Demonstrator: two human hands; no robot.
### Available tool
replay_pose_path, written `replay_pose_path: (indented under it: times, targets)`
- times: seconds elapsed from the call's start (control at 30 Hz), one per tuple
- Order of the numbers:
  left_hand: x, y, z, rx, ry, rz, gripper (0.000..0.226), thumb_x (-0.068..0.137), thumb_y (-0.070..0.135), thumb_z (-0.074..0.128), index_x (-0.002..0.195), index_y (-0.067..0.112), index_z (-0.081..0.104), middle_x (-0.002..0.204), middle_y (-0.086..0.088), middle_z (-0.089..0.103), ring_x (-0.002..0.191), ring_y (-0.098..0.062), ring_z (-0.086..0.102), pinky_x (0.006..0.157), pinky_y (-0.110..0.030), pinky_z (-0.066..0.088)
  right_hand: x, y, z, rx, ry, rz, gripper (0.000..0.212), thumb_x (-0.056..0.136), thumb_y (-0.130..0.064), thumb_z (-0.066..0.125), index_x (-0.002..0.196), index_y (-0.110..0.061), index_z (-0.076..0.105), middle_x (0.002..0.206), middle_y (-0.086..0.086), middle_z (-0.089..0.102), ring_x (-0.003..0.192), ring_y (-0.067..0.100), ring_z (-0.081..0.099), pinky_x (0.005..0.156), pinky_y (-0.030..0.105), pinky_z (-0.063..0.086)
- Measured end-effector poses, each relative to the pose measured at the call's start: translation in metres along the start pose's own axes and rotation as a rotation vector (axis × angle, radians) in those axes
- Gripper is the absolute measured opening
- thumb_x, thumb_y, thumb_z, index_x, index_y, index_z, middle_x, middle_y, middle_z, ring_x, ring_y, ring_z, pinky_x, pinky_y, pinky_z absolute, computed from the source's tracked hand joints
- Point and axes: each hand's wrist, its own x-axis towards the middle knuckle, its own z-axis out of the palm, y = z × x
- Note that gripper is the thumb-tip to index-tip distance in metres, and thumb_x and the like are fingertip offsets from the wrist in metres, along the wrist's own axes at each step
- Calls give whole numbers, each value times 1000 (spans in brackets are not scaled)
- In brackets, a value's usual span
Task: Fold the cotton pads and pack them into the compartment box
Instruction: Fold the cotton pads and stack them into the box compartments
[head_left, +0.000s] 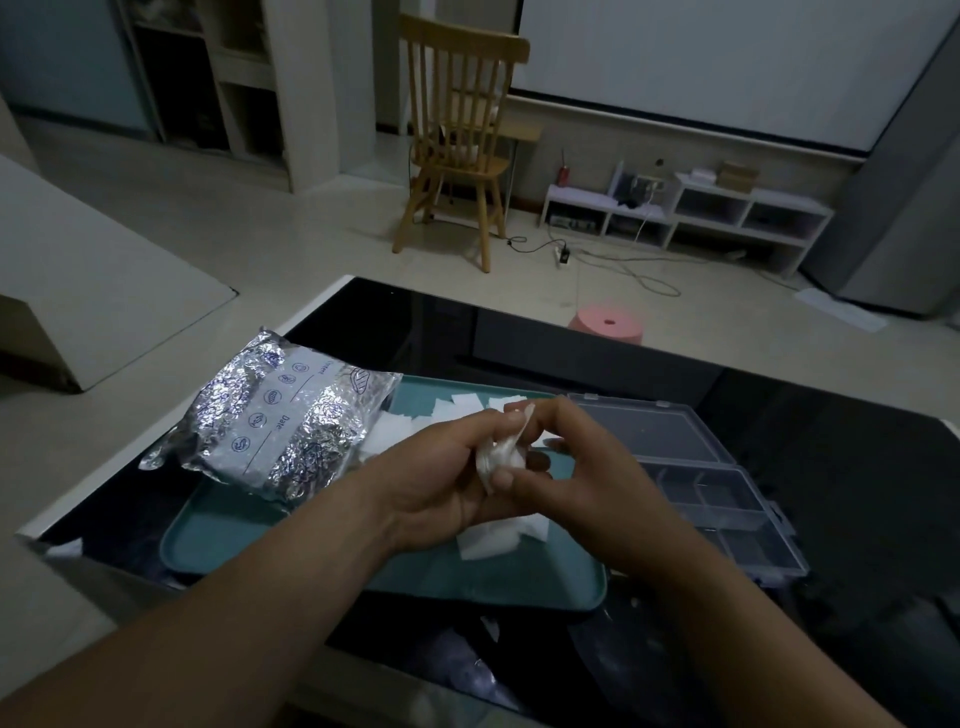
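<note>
Both forearms reach in over the teal tray (467, 584); the left hand (434, 486) and right hand (589, 475) meet above it, fingers (563, 418) curled, pinching one crumpled cotton pad (497, 453) between them. The clear compartment box (727, 512) lies open just right of the tray on the black bench (831, 467).

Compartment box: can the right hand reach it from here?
Probably yes. The box lies open just right of the tray, beside the right hand, with nothing between them. It and the left hand both hold a pad, which it could carry over.

Home living room, wooden chair (457, 130) (spindle-backed), shelving (685, 213)
</note>
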Motion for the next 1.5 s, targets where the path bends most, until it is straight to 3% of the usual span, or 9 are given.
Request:
replay_pose_path:
  times: [0.1, 0.33, 0.5, 0.6, 0.77, 0.9, 1.13, 1.43, 1.5]
  targets:
    - [1, 0, -1, -27, 39, 26, 29, 100, 18, 58, 125, 7, 69, 99, -14, 73, 96, -25, 72, 80, -39, 63, 0, 0, 0, -5, 8, -4, 26, 92, -34, 77, 112, -34, 60, 118, -23, 67, 116, 0, 61, 104, 31, 46]
    - [0, 0, -1, 35, 89, 45, 25, 102, 21, 55, 123, 18, 69, 99, -8, 72, 82, -17, 71, 70, -35, 60, -1, 4, 3, 30, 22, 57, 14, 99, -46, 66, 109, -37, 63, 115, -17, 67, 111, 2, 63, 99, 36, 51]
    - [2, -1, 3, 53, 129, 50, 36, 101, 35, 61, 128, 13, 67, 100, -11, 69, 76, -21, 68, 58, -28, 58, 6, 9, 1, 125, 230, 87, 7, 100, -15, 66, 98, -21, 65, 89, -3, 70, 80, 10, 67, 72, 28, 56]
    - [1, 1, 4, 73, 154, 83, 33, 102, 38, 61, 127, 18, 68, 101, -9, 70, 76, -19, 69, 55, -24, 56, 10, 8, -7, 338, 241, 165, 13, 99, -11, 66, 109, -18, 65, 99, 14, 72, 93, 32, 70, 86, 47, 57]
    - [-2, 3, 7, 19, 128, 76, 43, 102, 48, 55, 127, 15, 68, 103, -10, 74, 82, -23, 73, 57, -26, 58, 12, 10, -12, 448, 141, 212, 11, 102, -13, 61, 101, -9, 71, 103, 15, 76, 95, 32, 67, 98, 53, 52]
    - [-4, 2, 7, -1, 57, 42, 45, 103, 49, 52, 120, 14, 74, 102, -14, 71, 88, -27, 71, 60, -28, 62, 11, 10, -9, 419, 65, 211, 15, 103, -11, 60, 97, -5, 72, 87, 3, 74, 85, 15, 68, 83, 33, 55]
    - [-3, 0, 8, 4, -1, 13, 55, 103, 53, 50, 134, 9, 64, 108, -18, 66, 77, -21, 69, 63, -26, 62, 11, 7, 4, 467, 180, 317, 15, 102, -17, 64, 98, -7, 75, 85, 4, 78, 78, 16, 72, 73, 27, 59]
    - [3, -6, 2, 67, 17, 97, 45, 102, 48, 52, 138, 21, 62, 110, -13, 67, 79, -18, 66, 63, -26, 59, 14, 10, 11, 608, 192, 471, 16, 97, -18, 64, 94, -11, 78, 86, 10, 77, 89, 26, 70, 98, 48, 51]
    - [2, -6, 3, 96, 17, 108, 45, 101, 48, 53, 137, 22, 62, 110, -11, 70, 80, -18, 68, 64, -25, 59, 13, 10, 13, 621, 188, 478, 17, 98, -18, 64, 97, -9, 78, 90, 12, 78, 89, 25, 72, 91, 43, 55]
